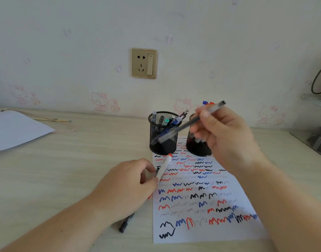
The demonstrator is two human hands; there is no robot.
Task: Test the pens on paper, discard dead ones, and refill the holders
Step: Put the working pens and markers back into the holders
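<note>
Your right hand (227,137) is raised above the far end of the test sheet (201,197), fingers curled round a slim black pen (185,125). The pen slants from its cap end, up and to the right past your fingers, down and left across the front of the left mesh holder (164,137); its lower end is blurred and clear of the paper.

Your left hand (127,186) rests on the tabletop (74,170) at the sheet's left edge, thumb and fingers pinching the near part of a white marker with a red tip (164,167). The marker lies along the paper's edge, its red tip pointing away from you and stopping just short of the left holder's base.

The left holder stands at the far left corner of the sheet and holds several pens, their tops showing above the rim. The right mesh holder (197,146) stands just beside it on the sheet, largely hidden behind your right hand; blue and red pen caps (207,103) show above your fingers, though you cannot tell how they sit in it.

The sheet is covered with rows of black, blue and red squiggles. A black pen (126,223) lies on the tabletop just left of the sheet's near end, partly under your left forearm. A blank white paper (14,130) lies at the far left, well apart, and a gold wall socket (144,63) is on the wall behind.
</note>
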